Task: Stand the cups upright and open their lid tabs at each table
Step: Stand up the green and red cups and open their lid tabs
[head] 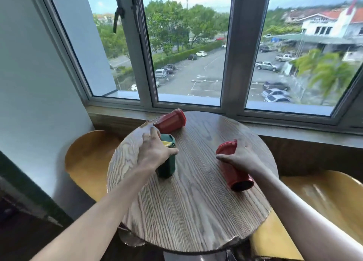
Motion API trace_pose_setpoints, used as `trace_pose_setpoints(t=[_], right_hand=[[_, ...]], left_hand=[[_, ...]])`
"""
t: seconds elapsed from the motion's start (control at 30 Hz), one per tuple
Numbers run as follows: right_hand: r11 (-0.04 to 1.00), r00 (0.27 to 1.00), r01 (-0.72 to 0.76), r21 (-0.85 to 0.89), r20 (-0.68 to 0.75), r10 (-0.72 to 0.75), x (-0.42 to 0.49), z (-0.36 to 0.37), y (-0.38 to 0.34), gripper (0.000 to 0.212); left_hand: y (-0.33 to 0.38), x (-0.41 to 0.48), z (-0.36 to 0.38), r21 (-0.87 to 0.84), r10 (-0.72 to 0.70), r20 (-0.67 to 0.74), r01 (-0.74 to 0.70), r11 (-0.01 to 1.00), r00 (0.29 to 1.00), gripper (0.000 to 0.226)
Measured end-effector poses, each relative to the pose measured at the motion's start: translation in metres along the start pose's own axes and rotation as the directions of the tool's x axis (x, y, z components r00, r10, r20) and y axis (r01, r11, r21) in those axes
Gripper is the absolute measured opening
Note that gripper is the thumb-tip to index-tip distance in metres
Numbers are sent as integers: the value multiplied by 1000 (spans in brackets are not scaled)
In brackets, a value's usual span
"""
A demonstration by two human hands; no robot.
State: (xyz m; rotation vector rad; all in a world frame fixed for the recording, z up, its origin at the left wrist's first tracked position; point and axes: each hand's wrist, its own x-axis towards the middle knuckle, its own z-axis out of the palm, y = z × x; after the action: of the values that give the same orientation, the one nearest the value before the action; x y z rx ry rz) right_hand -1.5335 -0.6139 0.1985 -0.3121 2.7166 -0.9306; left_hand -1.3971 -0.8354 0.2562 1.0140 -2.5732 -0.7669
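Three lidded cups are on a round wooden table. A dark green cup with a yellow patch on its lid stands at the left, and my left hand is closed around its top. A red cup is tilted at the right, lid away from me and base towards me, with my right hand gripping its upper part. A second red cup lies on its side at the far edge, untouched.
A window and a wooden sill run behind the table. Yellow curved chairs stand at the left and right. A white wall is on the left.
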Motion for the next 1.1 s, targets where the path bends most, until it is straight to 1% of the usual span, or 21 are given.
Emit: trace_pose_setpoints(t=[0.13,0.27,0.4,0.5,0.57,0.67,0.73,0.8,0.87,0.93,0.97,1.03,1.1], right_hand=[[999,1000,2,32,-29,-1,-2,2,1,109],[998,1000,-21,54,-17,22,-7,0,-2,97],[993,1000,-6,115,-15,8,-8,-1,-1,90],[969,997,79,233,-29,-75,-10,-2,-5,83],[922,986,164,351,-40,-160,-9,-2,-12,85],[832,955,290,473,-82,-286,-1,4,-21,99],[783,923,368,501,-100,-371,6,13,-25,103],[755,898,418,505,-103,-428,12,21,-30,104],[729,879,442,523,-94,-467,17,28,-33,104],[702,868,443,558,-71,-491,22,33,-36,103],[689,863,438,577,-54,-503,24,34,-36,103],[677,849,437,592,-23,-528,29,34,-37,106],[705,844,438,557,13,-535,30,34,-34,109]], left_hand=[[6,-2,6,-69,66,8,-65,995,998,74],[14,-2,12,-35,112,34,-111,993,993,79],[13,4,11,-8,128,151,-128,992,980,92],[7,13,2,-82,150,244,-133,988,958,88],[3,16,-3,-133,193,283,-161,978,940,81],[-2,17,-6,-188,235,332,-180,966,914,77],[-6,18,-9,-231,246,369,-167,958,896,77],[-11,19,-11,-288,271,419,-156,945,867,79],[-18,20,-13,-364,308,455,-141,921,836,89],[-27,22,-13,-452,328,459,-100,886,826,105],[-32,23,-12,-487,330,458,-77,870,825,110],[-42,25,-7,-542,338,465,-39,839,818,106],[-51,27,3,-577,342,489,3,817,802,93]])
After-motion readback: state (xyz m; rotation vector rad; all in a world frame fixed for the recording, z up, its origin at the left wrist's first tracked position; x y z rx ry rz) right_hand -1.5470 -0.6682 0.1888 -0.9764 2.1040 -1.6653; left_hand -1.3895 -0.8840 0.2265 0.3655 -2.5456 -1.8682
